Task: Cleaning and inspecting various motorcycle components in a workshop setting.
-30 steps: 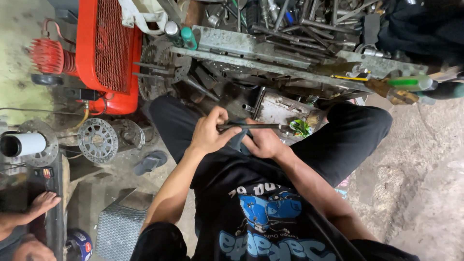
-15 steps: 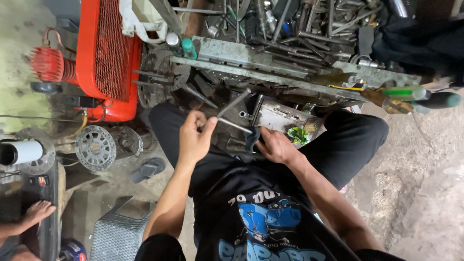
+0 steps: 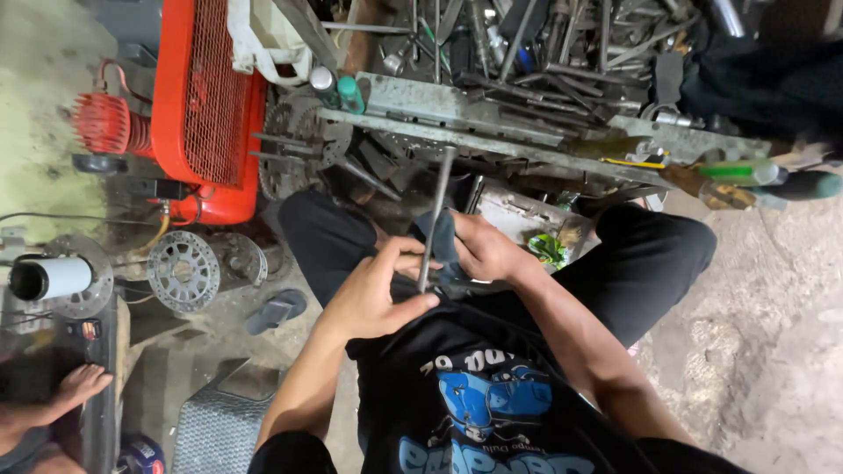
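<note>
L hand (image 3: 373,298) pinches the lower end of a thin metal rod (image 3: 434,219) between thumb and fingers, R hand (image 3: 479,250) is closed round a dark rag (image 3: 442,241) wrapped at the rod's middle, both just above the lap, w/ the rod standing near upright toward the bench. Rod looks stiff, light, prob. oily and slick, so gripping thru the rag near mid-length seems the safest hold. Behind, the metal tray (image 3: 527,145) on the bench is crammed w/ tools and bars, contents too tangled to sort out.
</note>
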